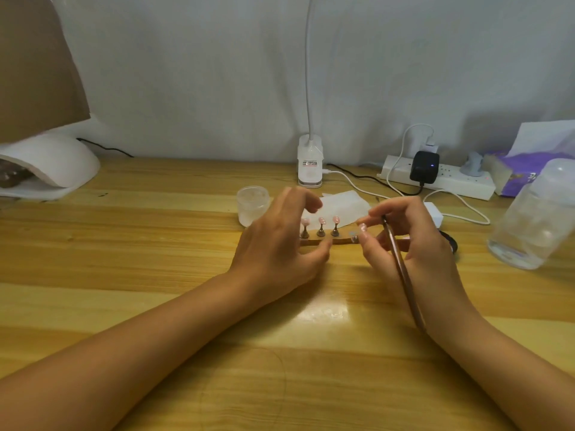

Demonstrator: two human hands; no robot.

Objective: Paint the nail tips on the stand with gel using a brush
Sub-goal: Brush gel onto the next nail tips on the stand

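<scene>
We see the stand (pixel 311 242) on the table (pixel 155 259), three pink nail tips (pixel 320 220) upright on it. Our left hand (pixel 280 244) arches over the stand, fingers loosely curled, thumb touching its front edge. Right of the stand, our right hand (pixel 413 241) holds the brush (pixel 404 275) and pinches a fourth tip (pixel 362 227).

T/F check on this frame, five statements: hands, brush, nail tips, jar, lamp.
1. The right hand holds the brush. True.
2. Three pink nail tips stand on pegs on the stand. True.
3. The left hand grips the jar. False: the jar stands apart behind it; that hand holds nothing.
4. The nail lamp sits far right. False: far left.
5. A black adapter is plugged into the power strip. True.
</scene>
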